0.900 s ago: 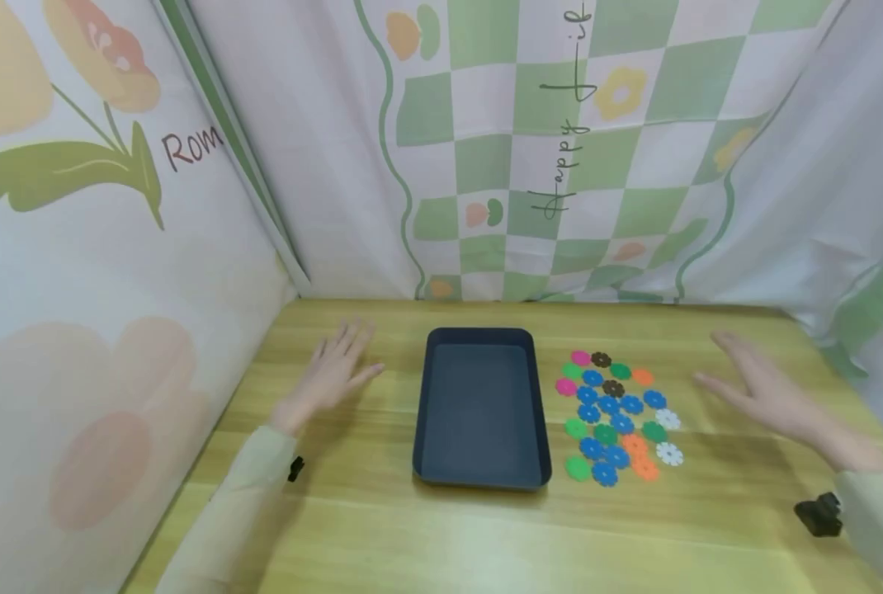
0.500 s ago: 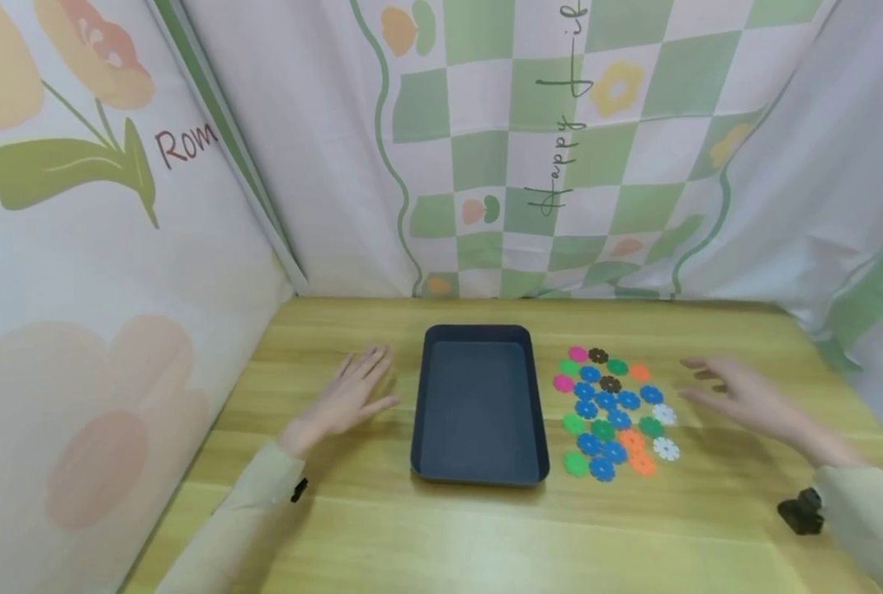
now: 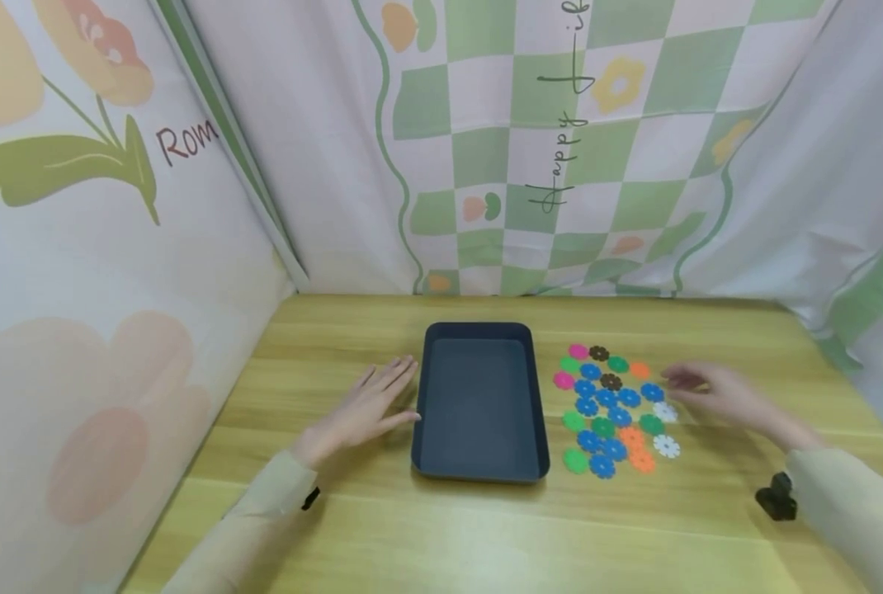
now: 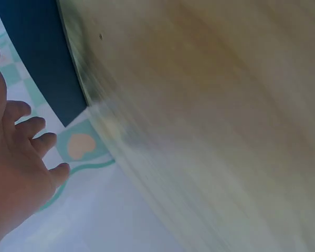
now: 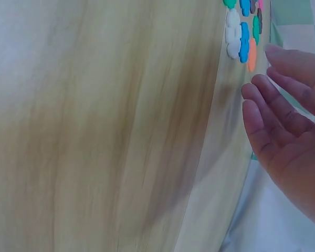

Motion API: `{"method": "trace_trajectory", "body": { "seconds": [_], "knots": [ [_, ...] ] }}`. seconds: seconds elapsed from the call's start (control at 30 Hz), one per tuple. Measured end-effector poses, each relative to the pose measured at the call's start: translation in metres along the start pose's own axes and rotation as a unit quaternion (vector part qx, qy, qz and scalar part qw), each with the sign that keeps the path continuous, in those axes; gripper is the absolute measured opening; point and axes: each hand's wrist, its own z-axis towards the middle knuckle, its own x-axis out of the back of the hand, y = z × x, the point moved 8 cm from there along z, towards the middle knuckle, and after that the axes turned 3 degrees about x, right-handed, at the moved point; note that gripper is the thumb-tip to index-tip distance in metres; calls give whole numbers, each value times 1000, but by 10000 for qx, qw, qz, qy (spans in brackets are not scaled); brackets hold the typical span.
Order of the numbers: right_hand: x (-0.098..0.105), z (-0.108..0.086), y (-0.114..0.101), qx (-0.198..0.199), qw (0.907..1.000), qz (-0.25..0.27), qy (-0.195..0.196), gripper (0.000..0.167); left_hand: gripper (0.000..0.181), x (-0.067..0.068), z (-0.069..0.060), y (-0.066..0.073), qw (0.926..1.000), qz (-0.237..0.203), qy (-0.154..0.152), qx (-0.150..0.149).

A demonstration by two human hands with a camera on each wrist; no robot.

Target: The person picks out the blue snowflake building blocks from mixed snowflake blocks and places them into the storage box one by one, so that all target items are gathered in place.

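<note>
A dark rectangular tray [image 3: 479,412] lies on the wooden table, with nothing in it. My left hand [image 3: 363,412] is at its left side, fingers extended, fingertips at the rim; whether they touch it I cannot tell. The left wrist view shows the tray's outer wall [image 4: 39,58] beyond the hand [image 4: 21,157]. To the tray's right lie flat flower-shaped plastic discs. My right hand [image 3: 727,400] hovers at their right edge with loosely bent fingers, nearest a blue disc [image 3: 653,392] and a white disc [image 3: 665,412]. Its palm [image 5: 294,157] holds nothing in the right wrist view.
Several more discs, including orange [image 3: 640,459], green [image 3: 576,460], pink [image 3: 564,380] and brown [image 3: 611,381], lie close together, some touching. A printed curtain [image 3: 486,148] hangs behind the table [image 3: 471,536], and a patterned wall [image 3: 92,272] stands on the left.
My left hand has moved right, up to the tray's side. My right hand has moved left towards the discs, its fingers bending more. Tray and discs stay in place.
</note>
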Motion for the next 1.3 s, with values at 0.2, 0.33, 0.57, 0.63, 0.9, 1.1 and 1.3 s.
{"method": "trace_trajectory", "body": {
  "seconds": [0.2, 0.33, 0.57, 0.63, 0.9, 1.1, 1.3],
  "knots": [
    [-6, 7, 1, -64, 9997, 79, -216, 30, 84, -5, 0, 8, 9998, 27, -193, 14],
    [-10, 10, 3, -300, 9987, 113, -400, 29, 84, -10, 0, 11, 9996, 14, -282, -23],
    [-16, 14, 8, -567, 9958, 158, -698, 30, 84, -14, 1, 16, 9993, -72, -339, -142],
    [-17, 15, 9, -599, 9954, 162, -732, 31, 84, -15, 1, 16, 9993, -69, -353, -118],
    [-18, 17, 7, -597, 9949, 146, -796, 33, 82, -16, 2, 11, 9996, -48, -270, -64],
    [-20, 19, 7, -697, 9940, 13, -840, 39, 83, -18, 3, 8, 9996, 104, -261, -40],
    [-20, 19, 6, -709, 9939, -42, -843, 38, 86, -17, 4, 7, 9997, 32, -232, -6]
  ]
}}
